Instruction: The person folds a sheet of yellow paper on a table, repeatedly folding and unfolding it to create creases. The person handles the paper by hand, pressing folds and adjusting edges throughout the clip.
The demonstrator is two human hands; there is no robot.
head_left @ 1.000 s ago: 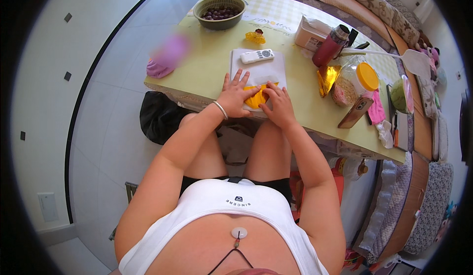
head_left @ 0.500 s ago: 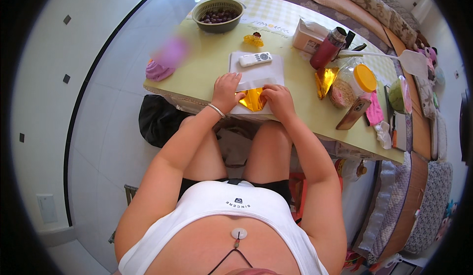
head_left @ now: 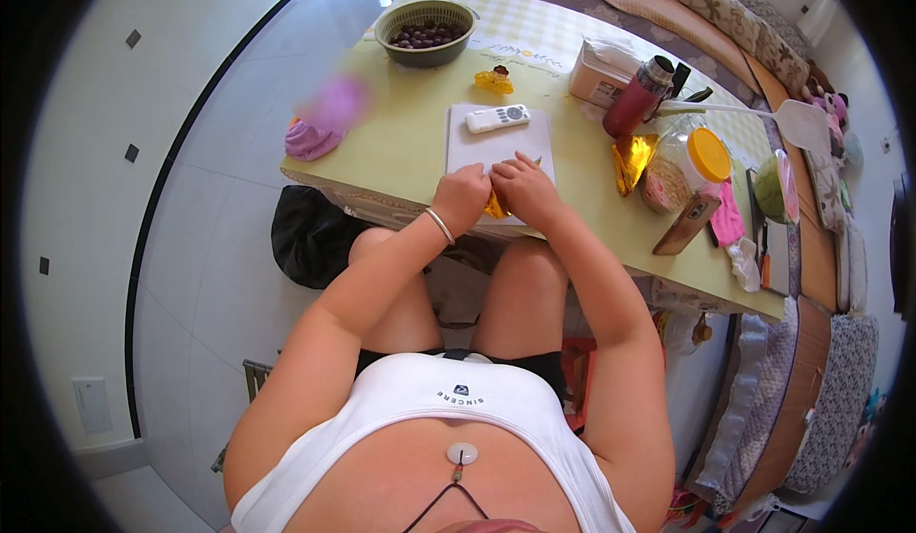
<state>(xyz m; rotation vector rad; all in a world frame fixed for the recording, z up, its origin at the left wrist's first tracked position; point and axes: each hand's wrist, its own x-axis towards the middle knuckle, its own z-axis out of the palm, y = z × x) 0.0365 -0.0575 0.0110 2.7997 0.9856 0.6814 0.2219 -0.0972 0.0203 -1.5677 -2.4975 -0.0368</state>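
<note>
The hands work at the near edge of a pale yellow-green counter (head_left: 382, 156), over the near end of some white paper (head_left: 466, 147). On the paper's far part, beyond the fingers, lies a white remote (head_left: 497, 119), with a small yellow ornament-like item (head_left: 494, 81) farther back. At the far left stands a grey-green basket (head_left: 425, 57) of dark round fruit (head_left: 426, 35); a lilac bundle (head_left: 310, 140) sits by the left edge, partly blurred.

The right side is crowded: a tissue box (head_left: 596, 77), a dark red flask (head_left: 634, 108), a second gold piece (head_left: 633, 163), a clear jar (head_left: 665, 182) with a yellow lid and, near it, a tilted phone (head_left: 685, 226). Past them are a pink cloth (head_left: 727, 214) and a cut melon (head_left: 775, 189).

The gold foil (head_left: 495, 208) is on the near end of the paper, between and beneath the hands, which hide most of it. What shows is shiny, deep yellow and creased; its full outline cannot be made out. The left hand (head_left: 463, 196) is curled closed, pinching the foil's left side between thumb and forefinger. The right hand (head_left: 525, 192) bends its fingers over the other side; whether it pinches or only presses cannot be told.
</note>
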